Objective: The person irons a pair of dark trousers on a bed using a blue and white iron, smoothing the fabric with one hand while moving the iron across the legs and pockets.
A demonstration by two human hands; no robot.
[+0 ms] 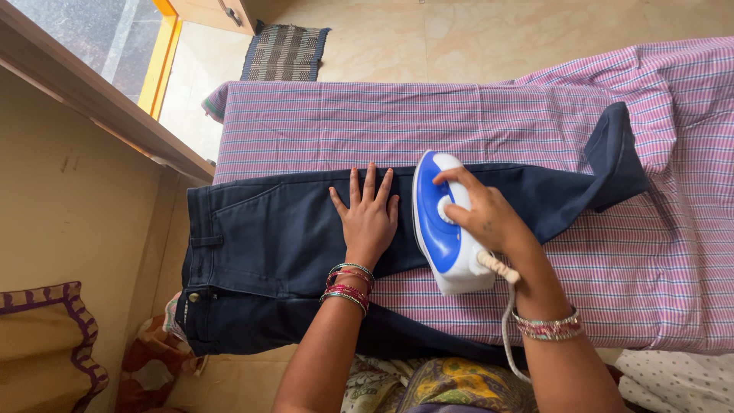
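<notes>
Left hand point(369, 216) flat, fingers spread, pins dark navy cotton trousers point(267, 245) on pink checked cloth-covered tabletop point(650, 260). Right hand point(489, 218) grips blue-white electric iron point(445, 226). Best: hold fabric taut, fingers away from soleplate, cord point(508, 329) off cloth.

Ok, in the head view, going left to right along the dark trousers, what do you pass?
Trouser waistband with button → left hand pressed flat on the navy trousers → blue and white iron → right hand gripping the iron → folded-over trouser hem on the pink checked cloth.
</notes>
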